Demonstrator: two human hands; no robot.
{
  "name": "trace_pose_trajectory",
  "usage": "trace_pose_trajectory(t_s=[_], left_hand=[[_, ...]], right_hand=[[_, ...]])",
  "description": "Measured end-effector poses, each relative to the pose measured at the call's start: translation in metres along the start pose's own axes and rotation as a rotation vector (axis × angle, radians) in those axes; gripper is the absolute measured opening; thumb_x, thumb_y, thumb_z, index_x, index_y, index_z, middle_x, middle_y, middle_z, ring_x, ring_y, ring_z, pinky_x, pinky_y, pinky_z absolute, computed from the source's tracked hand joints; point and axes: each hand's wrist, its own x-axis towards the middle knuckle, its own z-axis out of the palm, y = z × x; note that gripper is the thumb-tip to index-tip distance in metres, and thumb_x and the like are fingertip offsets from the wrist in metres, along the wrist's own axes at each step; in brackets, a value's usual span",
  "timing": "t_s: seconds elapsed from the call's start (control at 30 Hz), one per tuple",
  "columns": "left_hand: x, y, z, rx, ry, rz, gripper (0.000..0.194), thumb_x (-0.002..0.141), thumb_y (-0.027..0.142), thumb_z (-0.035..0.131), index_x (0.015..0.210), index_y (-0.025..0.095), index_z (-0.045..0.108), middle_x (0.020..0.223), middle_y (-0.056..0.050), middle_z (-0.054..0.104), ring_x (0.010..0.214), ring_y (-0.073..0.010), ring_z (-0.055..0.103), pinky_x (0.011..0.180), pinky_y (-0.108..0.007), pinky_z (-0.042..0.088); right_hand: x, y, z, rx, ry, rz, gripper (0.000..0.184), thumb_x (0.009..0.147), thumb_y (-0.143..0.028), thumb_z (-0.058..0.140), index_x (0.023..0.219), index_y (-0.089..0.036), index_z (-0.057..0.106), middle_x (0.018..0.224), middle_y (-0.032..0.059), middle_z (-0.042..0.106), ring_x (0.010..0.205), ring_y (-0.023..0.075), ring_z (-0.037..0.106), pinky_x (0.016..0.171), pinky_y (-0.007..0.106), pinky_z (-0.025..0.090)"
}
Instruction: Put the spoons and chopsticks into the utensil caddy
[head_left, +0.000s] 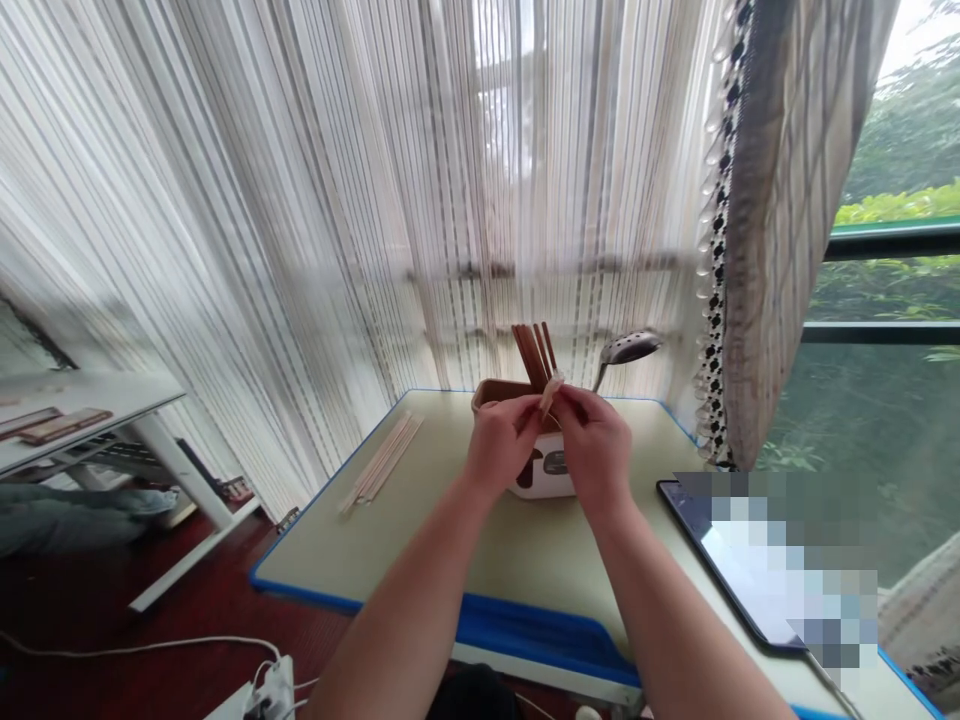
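My left hand (501,440) and my right hand (601,438) meet at the middle of the table, fingers closed in a pinch on a pale, crumpled, see-through wrapper (552,390). Whether anything is inside the wrapper is too small to tell. Just behind and below them stands a utensil holder (544,484), white in front with a brown rim, partly hidden by my hands. Several brown chopsticks (530,355) rise upright from around it, and a metal slotted spoon (630,347) leans out to the right. Several thin wrapped chopsticks (384,460) lie on the table to the left.
The pale table (450,550) has a blue edge. A tablet (739,570) with a cable lies on its right side, partly blurred out. Sheer curtains (360,200) hang behind. At far left is another white table (150,400); a power strip (274,690) sits below.
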Motion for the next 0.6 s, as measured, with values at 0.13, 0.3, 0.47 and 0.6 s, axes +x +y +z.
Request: trace_pose_trajectory(t_s=[0.13, 0.3, 0.47, 0.6], left_hand=[[0.000, -0.004, -0.003, -0.039, 0.084, -0.033, 0.020, 0.081, 0.022, 0.053, 0.096, 0.020, 0.066, 0.087, -0.005, 0.069, 0.077, -0.0153, 0.063, 0.073, -0.027, 0.049], [0.002, -0.007, -0.010, -0.005, 0.135, -0.059, 0.019, 0.081, 0.024, 0.052, 0.093, 0.020, 0.066, 0.082, -0.003, 0.067, 0.074, -0.0143, 0.061, 0.069, -0.025, 0.048], [0.004, -0.010, -0.013, -0.014, 0.174, -0.126, 0.016, 0.082, 0.027, 0.050, 0.088, 0.019, 0.063, 0.078, -0.003, 0.066, 0.070, -0.0140, 0.060, 0.067, -0.026, 0.046], [0.006, -0.017, -0.013, -0.044, 0.197, -0.165, 0.018, 0.082, 0.024, 0.050, 0.094, 0.018, 0.061, 0.081, -0.004, 0.065, 0.073, -0.0140, 0.059, 0.068, -0.026, 0.047]], right_hand=[[-0.001, -0.003, 0.002, -0.059, -0.089, -0.131, 0.024, 0.083, -0.029, 0.049, 0.094, -0.021, 0.069, 0.097, 0.0053, 0.065, 0.088, 0.0180, 0.059, 0.081, 0.034, 0.048], [-0.008, -0.005, 0.008, -0.208, -0.244, -0.271, 0.035, 0.086, -0.024, 0.042, 0.118, -0.020, 0.058, 0.109, 0.0078, 0.063, 0.105, 0.0218, 0.052, 0.091, 0.038, 0.043], [-0.012, -0.003, 0.010, -0.377, -0.356, -0.348, 0.048, 0.084, -0.015, 0.038, 0.132, -0.021, 0.043, 0.115, 0.0076, 0.061, 0.115, 0.0230, 0.047, 0.093, 0.041, 0.039], [-0.013, -0.002, 0.011, -0.444, -0.400, -0.364, 0.053, 0.081, -0.013, 0.039, 0.134, -0.019, 0.039, 0.115, 0.0084, 0.061, 0.117, 0.0232, 0.045, 0.094, 0.042, 0.037]])
